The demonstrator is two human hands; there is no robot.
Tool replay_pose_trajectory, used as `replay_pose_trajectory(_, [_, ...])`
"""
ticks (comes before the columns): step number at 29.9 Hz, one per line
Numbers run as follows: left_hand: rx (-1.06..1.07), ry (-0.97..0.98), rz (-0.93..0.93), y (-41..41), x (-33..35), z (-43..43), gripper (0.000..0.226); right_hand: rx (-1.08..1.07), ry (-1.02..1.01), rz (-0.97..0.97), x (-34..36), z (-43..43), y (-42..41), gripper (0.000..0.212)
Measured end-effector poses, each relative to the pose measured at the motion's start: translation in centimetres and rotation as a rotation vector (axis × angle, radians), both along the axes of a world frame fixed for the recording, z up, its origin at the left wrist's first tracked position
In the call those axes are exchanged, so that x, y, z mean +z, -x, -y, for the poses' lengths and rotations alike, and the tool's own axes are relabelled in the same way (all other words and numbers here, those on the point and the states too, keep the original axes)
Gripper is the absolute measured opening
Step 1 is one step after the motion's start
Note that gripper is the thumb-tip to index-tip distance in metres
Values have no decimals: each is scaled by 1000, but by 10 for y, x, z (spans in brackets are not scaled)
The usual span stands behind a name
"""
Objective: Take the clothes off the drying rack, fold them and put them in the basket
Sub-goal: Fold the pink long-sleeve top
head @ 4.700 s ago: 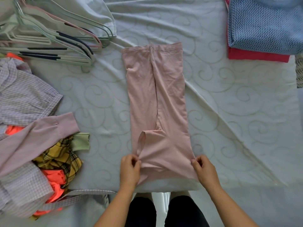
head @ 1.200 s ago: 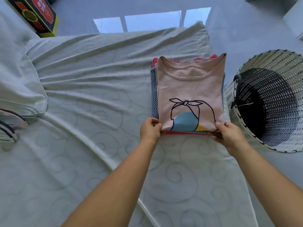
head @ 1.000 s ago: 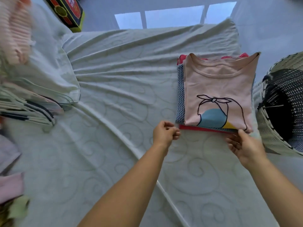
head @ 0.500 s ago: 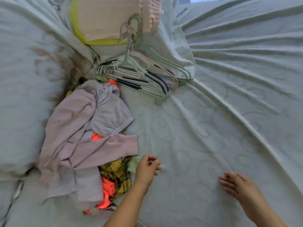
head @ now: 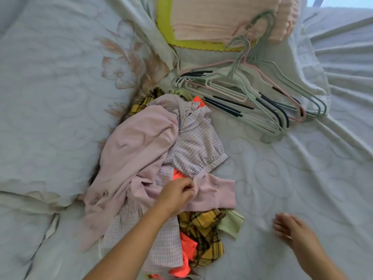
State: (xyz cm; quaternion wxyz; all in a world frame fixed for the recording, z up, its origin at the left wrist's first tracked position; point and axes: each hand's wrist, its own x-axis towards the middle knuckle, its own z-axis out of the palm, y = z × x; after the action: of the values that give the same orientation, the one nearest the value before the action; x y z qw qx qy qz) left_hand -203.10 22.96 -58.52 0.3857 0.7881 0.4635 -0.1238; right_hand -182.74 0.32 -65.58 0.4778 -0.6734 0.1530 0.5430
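Pale bedsheet (head: 302, 178), with a heap of unfolded clothes (head: 153, 199) waiting on it.
A pillow (head: 50, 98) lies far left of the grip. The left hand (head: 176, 191) pinches the pink top (head: 137, 142) at its sleeve, fingers curled on the cloth, with a checked shirt (head: 197, 142) just beyond. Hangers (head: 242, 106) lie up and right. The right hand (head: 296, 229), well right, is spread and empty. Lifting slowly should work best, the free hand holding back the tangled shirt. No basket is in view.
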Motion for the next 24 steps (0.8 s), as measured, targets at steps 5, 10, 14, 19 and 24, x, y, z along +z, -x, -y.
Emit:
replay_pose_trajectory(5, [1, 407, 429, -75, 38, 82, 4, -11, -372, -236, 34, -28, 13, 65])
replay_pose_trajectory(10, [-52, 308, 436, -116, 34, 96, 25, -134, -378, 181, 44, -29, -1, 26])
replay_pose_trajectory(14, [106, -403, -190, -84, -4, 0, 73, -29, -164, -11, 38, -5, -26, 15])
replay_pose_trajectory(19, [142, -330, -413, -50, -15, -36, 33, -24, -64, -43, 41, 19, -19, 12])
replay_pose_trajectory(24, [635, 303, 368, -72, 66, -7, 18, -39, -134, -66, 70, 50, -18, 11])
